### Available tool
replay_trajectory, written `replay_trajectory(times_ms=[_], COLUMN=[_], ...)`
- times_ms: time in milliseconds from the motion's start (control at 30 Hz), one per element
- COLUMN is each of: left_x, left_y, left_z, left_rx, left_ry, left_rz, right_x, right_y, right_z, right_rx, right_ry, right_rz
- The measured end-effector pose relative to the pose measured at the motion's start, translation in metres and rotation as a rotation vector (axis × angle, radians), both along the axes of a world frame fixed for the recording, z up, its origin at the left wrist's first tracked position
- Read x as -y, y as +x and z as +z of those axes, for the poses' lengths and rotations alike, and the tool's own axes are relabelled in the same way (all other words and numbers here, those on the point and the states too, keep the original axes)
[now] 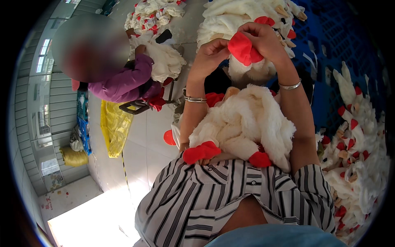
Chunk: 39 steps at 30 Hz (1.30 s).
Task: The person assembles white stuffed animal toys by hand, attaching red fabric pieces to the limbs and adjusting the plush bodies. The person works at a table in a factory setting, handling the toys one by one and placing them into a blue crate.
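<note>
Both hands are raised over my lap, working on the red fabric end (pixel 242 48) of a white plush toy skin. My left hand (pixel 212 55) pinches its left edge with bent fingers. From the upper right my right hand (pixel 263 39) grips it, thumb and fingertips closed on the cloth. Fluffy white fabric hangs just below that red end. Across my lap, between my forearms, lies limp white plush (pixel 247 123) with red tips. Whether it joins the piece in my hands cannot be made out.
White plush skins are heaped ahead (pixel 230 20) and at the right (pixel 354 177). Blue plastic pallets (pixel 337 37) lie under and beside them. At the left a co-worker in a purple sleeve (pixel 123 80) handles another white skin, near a yellow plastic bag (pixel 115 127).
</note>
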<state>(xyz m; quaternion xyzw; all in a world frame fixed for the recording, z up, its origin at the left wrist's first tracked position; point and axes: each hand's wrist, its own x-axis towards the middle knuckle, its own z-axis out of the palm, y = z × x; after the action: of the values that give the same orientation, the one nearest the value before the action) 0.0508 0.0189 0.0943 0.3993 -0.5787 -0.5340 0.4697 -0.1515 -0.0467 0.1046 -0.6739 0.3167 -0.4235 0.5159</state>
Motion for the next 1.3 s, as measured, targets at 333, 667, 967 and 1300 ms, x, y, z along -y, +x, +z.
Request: replay_trajectory(times_ms=[333,667,967,1300], left_x=[0.008,0.017,0.01,0.018], left_y=[-0.026,-0.033,-0.045,-0.054], left_z=[-0.007,0.001,0.011,0.103], left_rx=[0.036,-0.102,-0.06,0.189], left_ry=[-0.115,-0.156,-0.141,-0.322], left_rz=[0.145,0.526,0.538,0.407], right_x=[-0.001,-0.028,-0.024,-0.022], right_y=[0.0,0.008,0.003,0.002], right_z=[0.001,0.03,0.018,0.018], right_rx=[-0.051,-0.026,-0.129,-0.023], right_ry=[0.016,0.037,-0.073,0.038], right_rz=[-0.047,-0.005,-0.042,-0.035])
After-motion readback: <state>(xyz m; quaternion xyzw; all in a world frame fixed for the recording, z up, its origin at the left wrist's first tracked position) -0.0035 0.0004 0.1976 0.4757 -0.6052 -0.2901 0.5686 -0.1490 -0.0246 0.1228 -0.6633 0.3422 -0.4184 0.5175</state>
